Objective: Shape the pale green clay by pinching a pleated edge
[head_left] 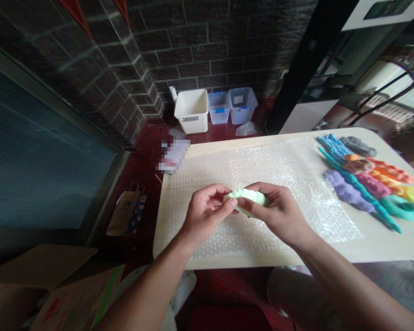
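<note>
A pale green lump of clay point(249, 197) is held between both hands just above the bubble wrap sheet point(290, 179) on the light wooden table point(382, 243). My left hand point(207, 211) pinches the lump's left end with thumb and fingers curled. My right hand point(279, 211) wraps around its right side, fingers closed over it.
Several coloured clay rolls point(365, 181) lie in a row at the table's right end. On the red floor beyond stand a white bin point(192, 110) and two clear boxes point(232, 105) by a brick wall. A paper bag point(127, 211) and cardboard point(44, 285) sit at left.
</note>
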`<act>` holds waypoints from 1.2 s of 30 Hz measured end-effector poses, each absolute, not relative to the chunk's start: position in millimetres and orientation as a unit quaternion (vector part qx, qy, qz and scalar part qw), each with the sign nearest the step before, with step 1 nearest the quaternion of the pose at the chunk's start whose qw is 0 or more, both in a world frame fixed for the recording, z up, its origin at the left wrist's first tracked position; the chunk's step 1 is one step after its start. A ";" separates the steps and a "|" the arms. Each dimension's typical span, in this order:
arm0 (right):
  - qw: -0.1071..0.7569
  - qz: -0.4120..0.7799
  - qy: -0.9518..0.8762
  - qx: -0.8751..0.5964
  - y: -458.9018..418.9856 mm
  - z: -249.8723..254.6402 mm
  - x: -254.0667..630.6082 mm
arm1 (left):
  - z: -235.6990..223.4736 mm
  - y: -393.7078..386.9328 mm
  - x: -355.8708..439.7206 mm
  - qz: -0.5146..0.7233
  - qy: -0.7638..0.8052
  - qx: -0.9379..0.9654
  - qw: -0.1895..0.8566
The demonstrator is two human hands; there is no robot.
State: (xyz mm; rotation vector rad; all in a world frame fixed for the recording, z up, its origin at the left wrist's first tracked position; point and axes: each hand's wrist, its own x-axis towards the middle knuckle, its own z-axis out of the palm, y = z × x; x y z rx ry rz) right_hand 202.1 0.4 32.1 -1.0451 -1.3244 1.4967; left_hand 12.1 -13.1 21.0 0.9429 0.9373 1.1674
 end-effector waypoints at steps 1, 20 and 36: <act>0.426 0.600 -0.531 -0.419 0.4 32.2 202.0 | 21.1 -13.1 12.4 0.508 0.411 0.416 0.633; 0.443 0.619 -0.452 -0.465 3.0 26.6 205.3 | 16.8 -12.8 15.6 0.515 0.384 0.357 0.679; 0.449 0.639 -0.466 -0.416 2.4 26.3 205.0 | 12.1 -14.2 12.9 0.506 0.394 0.370 0.672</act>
